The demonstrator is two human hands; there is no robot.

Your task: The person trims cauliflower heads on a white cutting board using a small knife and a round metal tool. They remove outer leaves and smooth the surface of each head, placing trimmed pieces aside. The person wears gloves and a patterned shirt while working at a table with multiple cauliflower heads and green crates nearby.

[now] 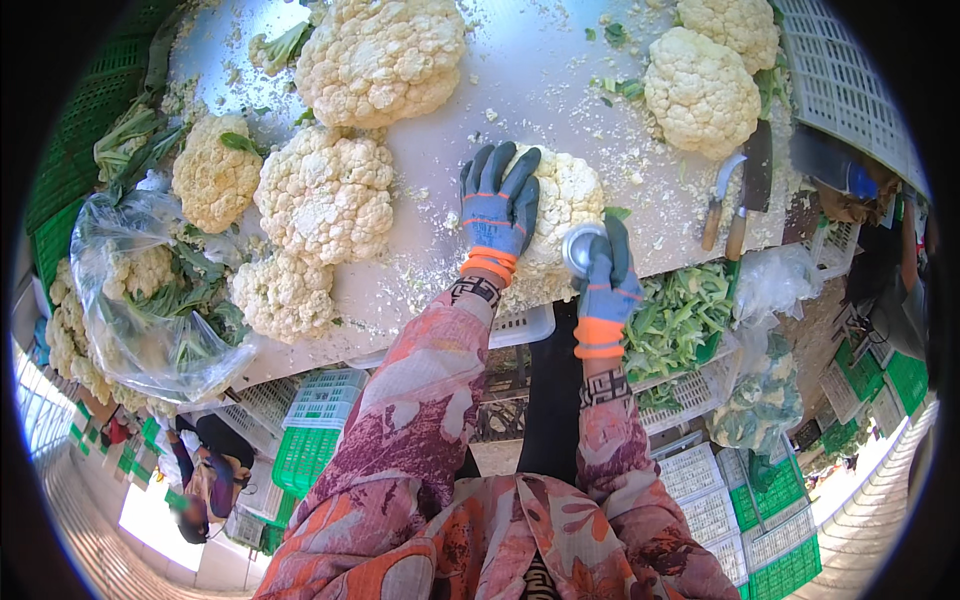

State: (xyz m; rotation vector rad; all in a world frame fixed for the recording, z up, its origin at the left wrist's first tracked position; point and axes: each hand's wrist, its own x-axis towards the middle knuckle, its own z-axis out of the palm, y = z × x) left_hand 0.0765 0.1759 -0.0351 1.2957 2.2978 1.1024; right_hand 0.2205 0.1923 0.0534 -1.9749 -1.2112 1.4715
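Note:
Both my hands wear blue-grey work gloves with orange cuffs. My left hand rests with spread fingers on the left side of a cauliflower head near the table's front edge. My right hand grips a small round metal tool, whose silvery rim is against the cauliflower's lower right side. Part of the tool is hidden by my fingers. A bit of green leaf shows just beyond the right fingertips. White crumbs lie scattered on the pale tabletop around the head.
Several cauliflowers sit to the left, beside a clear plastic bag holding more. At right lie a cleaver and a curved knife. Cut greens fill a crate below the table edge. A person is at lower left.

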